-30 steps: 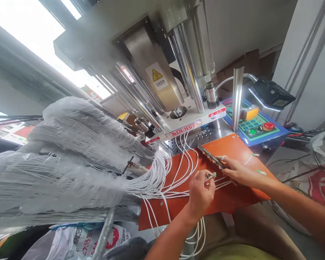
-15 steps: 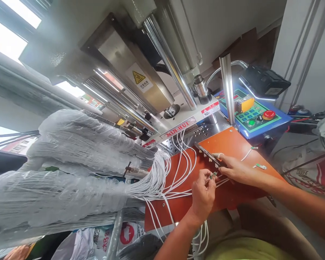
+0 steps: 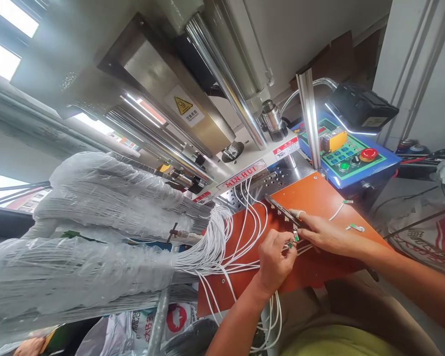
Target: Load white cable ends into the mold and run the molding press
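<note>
Press machine [image 3: 193, 109]: at the back, above our work.
Bagged cable bundles [image 3: 96, 207]: to our left.
Orange board [image 3: 319, 198]: under both our hands.
Metal strip [image 3: 282, 211]: lies on the board.
Our right hand [image 3: 321, 235]: fingers stretched out, resting on the strip's near end.
Our left hand [image 3: 276, 262]: thumb and fingers pinched on the green-tipped cable end [image 3: 292, 241], just beside the strip.

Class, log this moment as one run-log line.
left hand: pinching green-tipped cable end | right hand: resting on metal strip | white cables: fanned over orange board
</note>
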{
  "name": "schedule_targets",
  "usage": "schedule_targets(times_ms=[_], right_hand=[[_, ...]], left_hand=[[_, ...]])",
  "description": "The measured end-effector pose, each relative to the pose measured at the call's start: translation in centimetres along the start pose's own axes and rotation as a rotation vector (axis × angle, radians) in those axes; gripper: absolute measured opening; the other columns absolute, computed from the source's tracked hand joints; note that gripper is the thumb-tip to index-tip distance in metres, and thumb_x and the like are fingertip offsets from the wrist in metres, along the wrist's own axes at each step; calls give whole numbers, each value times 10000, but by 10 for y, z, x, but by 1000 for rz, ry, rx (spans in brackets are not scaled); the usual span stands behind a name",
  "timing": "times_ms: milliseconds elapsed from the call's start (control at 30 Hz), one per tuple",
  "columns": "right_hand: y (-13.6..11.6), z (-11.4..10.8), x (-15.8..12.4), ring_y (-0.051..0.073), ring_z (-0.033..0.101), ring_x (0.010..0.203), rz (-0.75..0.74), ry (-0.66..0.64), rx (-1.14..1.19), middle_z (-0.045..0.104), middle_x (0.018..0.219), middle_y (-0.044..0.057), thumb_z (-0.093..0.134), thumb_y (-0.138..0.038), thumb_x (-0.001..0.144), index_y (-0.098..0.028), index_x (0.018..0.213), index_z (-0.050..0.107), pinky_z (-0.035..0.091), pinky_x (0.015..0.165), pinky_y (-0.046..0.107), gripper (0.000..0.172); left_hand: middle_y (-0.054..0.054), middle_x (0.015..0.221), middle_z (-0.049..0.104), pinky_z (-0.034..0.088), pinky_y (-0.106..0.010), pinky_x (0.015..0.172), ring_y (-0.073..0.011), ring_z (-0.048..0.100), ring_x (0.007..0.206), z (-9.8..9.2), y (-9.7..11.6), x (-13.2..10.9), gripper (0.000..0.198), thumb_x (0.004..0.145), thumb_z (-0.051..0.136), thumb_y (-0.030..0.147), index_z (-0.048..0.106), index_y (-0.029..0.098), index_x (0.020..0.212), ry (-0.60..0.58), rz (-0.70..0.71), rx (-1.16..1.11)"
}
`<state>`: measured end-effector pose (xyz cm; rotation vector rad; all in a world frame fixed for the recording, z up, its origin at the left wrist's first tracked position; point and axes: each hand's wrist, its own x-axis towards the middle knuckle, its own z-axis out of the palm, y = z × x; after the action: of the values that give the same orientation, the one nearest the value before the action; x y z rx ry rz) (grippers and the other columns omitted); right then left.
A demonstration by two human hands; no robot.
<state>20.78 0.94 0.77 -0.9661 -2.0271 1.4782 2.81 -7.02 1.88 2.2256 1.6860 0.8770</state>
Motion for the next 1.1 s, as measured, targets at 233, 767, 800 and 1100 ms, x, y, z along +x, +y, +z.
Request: schedule_targets(times_ms=[233, 767, 800, 1100], right_hand=[[-6, -1, -3, 193, 603, 785, 65, -15, -33, 653, 934, 33, 414, -308, 908, -241, 1251, 464, 459, 719, 302, 353], [-3, -8, 0, 173, 555, 673, 56, -133, -52, 632, 871, 24, 388, -368, 930, -252, 1235, 440, 441, 630, 287, 331], [-3, -9, 0, 177, 564, 683, 60, -132, -41, 636, 873, 24, 399, -388, 928, -255, 1244, 441, 445, 633, 287, 346], [0, 2, 5, 254, 623, 944, 58, -41, -105, 667, 1043, 50, 545, -475, 858, -272, 1275, 461, 470, 790, 341, 471]], left_hand=[[-25, 855, 612, 454, -263, 699, -154, 552, 784, 4, -6, 0, 238, 800, 539, 87, 612, 203, 994, -14, 21, -23], [-9, 833, 614, 473, -208, 687, -107, 580, 737, 1, -8, 10, 76, 861, 569, 206, 637, 185, 886, -30, -228, -296], [-10, 829, 617, 475, -212, 689, -109, 582, 736, 1, -9, 10, 77, 862, 571, 216, 638, 185, 882, -30, -238, -298], [-57, 878, 712, 518, -266, 775, -159, 659, 822, -6, -15, 15, 210, 860, 619, 353, 689, 159, 901, -42, -441, -610]])
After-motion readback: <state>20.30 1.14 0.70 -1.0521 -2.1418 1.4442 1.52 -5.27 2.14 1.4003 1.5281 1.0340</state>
